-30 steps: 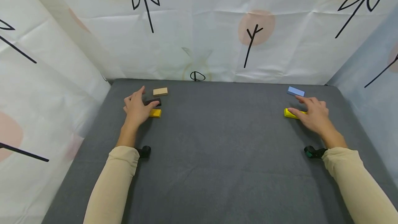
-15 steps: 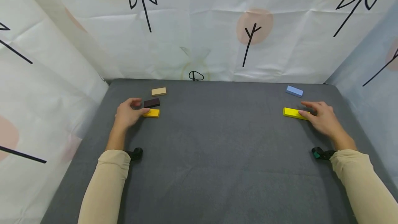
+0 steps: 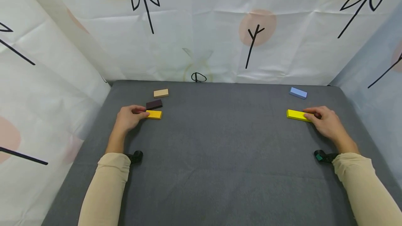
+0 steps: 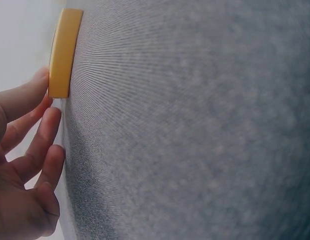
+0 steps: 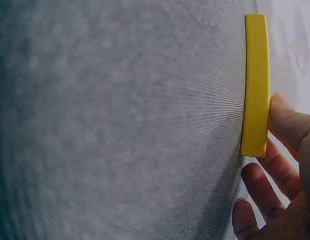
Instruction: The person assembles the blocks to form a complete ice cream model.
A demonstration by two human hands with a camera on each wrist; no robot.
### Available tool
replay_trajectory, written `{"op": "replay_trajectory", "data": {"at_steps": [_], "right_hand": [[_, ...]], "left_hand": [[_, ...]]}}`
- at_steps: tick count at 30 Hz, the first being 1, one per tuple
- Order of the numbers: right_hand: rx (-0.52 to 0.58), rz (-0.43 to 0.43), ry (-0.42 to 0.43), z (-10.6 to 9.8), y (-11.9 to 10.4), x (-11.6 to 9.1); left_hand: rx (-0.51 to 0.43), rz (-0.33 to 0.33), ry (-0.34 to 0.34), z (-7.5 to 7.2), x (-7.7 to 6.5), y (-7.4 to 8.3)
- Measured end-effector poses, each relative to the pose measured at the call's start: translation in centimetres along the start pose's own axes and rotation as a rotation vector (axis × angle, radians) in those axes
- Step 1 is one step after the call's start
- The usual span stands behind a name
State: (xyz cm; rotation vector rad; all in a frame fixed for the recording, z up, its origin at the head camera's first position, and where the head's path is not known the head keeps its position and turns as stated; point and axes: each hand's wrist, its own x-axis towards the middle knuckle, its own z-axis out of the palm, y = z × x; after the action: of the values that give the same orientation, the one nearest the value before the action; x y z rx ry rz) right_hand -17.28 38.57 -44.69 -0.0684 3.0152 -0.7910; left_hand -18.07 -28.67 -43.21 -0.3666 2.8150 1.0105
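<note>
Bright yellow block (image 3: pixel 295 114) lies partly hidden by right hand (image 3: pixel 326 122).

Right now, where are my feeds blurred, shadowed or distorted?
Head: soft shadows beside the left sleeve and right sleeve. Left wrist: orange-yellow block fairly crisp, cloth blurred toward the right. Right wrist: yellow block looks bowed, likely lens distortion; cloth blurred and dark at left.

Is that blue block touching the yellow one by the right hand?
No, a strip of grey cloth shows between the blue block and the yellow block at the right hand.
</note>
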Motion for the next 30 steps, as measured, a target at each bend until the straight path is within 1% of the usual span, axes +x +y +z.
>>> {"op": "replay_trajectory", "data": {"at_steps": [9,15,21,26,30], "right_hand": [[-0.004,-0.026,0.035,0.3,-0.2,-0.1],[-0.006,-0.051,0.065,0.7,-0.6,0.0],[0.004,-0.049,0.018,0.7,-1.3,0.2],[0.026,-0.057,-0.031,1.0,-1.9,0.3],[0.036,-0.075,-0.058,1.1,-2.5,0.3]], "left_hand": [[0.015,-0.002,-0.022,0.1,0.1,0.5],[-0.007,-0.008,-0.047,0.2,-0.1,1.1],[-0.006,-0.021,-0.036,0.8,-0.3,1.9],[0.014,-0.06,-0.031,1.4,-0.6,3.0],[0.035,-0.073,-0.024,1.9,-0.8,3.8]]}}
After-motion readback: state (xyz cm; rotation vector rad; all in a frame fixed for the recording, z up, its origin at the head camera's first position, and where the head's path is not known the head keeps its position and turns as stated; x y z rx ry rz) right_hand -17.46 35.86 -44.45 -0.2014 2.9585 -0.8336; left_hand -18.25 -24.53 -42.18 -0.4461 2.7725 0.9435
